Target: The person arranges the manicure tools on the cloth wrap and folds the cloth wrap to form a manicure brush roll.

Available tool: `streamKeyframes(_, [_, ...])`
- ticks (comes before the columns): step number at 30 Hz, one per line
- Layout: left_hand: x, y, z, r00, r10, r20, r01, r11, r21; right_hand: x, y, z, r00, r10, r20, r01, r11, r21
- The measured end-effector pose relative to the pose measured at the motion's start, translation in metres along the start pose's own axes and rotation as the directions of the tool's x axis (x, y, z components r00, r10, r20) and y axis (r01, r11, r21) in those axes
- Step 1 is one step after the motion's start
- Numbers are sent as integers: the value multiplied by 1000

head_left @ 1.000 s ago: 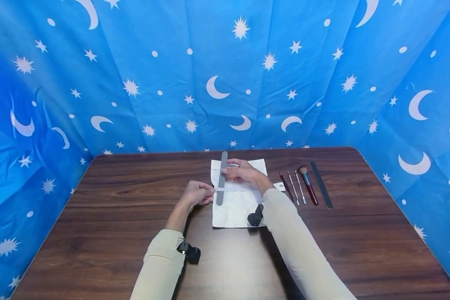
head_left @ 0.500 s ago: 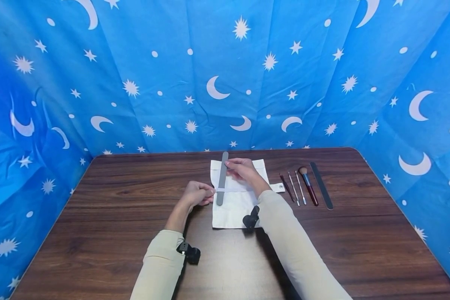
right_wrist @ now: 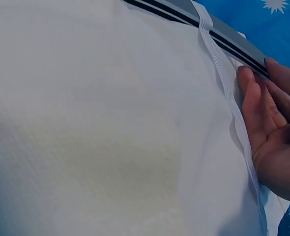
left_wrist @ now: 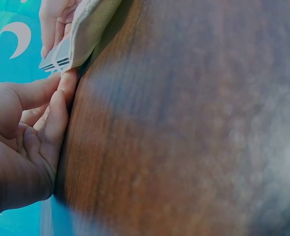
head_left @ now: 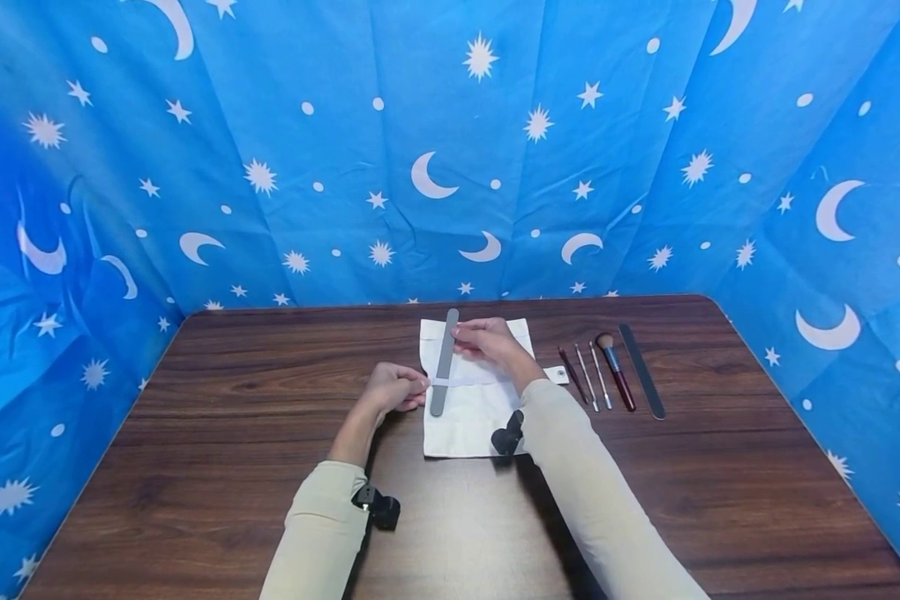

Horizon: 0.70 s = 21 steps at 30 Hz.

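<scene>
A grey nail file point(head_left: 446, 350) lies lengthwise along the left side of a white cloth organizer point(head_left: 461, 429). It passes under a white elastic band point(right_wrist: 218, 64), and dark stripes run along its edge. My right hand point(head_left: 487, 337) pinches the file near its far end between thumb and fingers; the right wrist view shows this grip too. At the cloth's left edge, my left hand point(head_left: 397, 386) pinches the end of the elastic band. In the left wrist view, its fingertips point(left_wrist: 69, 81) meet right beside the file's near end.
Right of the cloth lie a dark slim tool point(head_left: 573, 375), two thin metal tools point(head_left: 588, 377), a makeup brush point(head_left: 617, 375) and a dark nail file point(head_left: 642, 371). A snap tab point(head_left: 558, 375) sticks out from the cloth. A blue curtain point(head_left: 450, 167) hangs behind the wooden table point(head_left: 232, 433).
The grey file has slid slightly toward me under the band. My right hand's fingers have shifted on its far part to a pinch at its right edge. My left hand stays in place.
</scene>
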<state>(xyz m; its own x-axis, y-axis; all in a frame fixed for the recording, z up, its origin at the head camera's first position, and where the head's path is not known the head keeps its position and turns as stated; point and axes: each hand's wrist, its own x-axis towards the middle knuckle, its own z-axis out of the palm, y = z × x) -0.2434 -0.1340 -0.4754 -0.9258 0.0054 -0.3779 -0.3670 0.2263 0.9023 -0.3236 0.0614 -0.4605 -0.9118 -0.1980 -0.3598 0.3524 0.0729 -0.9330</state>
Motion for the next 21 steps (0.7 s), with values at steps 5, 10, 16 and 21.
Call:
streamKeyframes(5, [0, 0, 1, 1000, -8, -3, 8, 1000, 9, 1, 0, -3, 997, 15, 74, -11, 999, -47])
streamKeyframes(10, [0, -1, 1, 1000, -4, 2, 4, 1000, 7, -1, 0, -5, 987, 31, 156, -20, 997, -76])
streamKeyframes(16, [0, -2, 1, 1000, 2, 10, -3, 1000, 5, 0, 2, -6, 981, 20, 193, -11, 999, -46])
streamKeyframes(21, [1, 0, 0, 1000, -5, 7, 5, 1000, -5, 3, 4, -2, 989, -39, 146, 33, 999, 40])
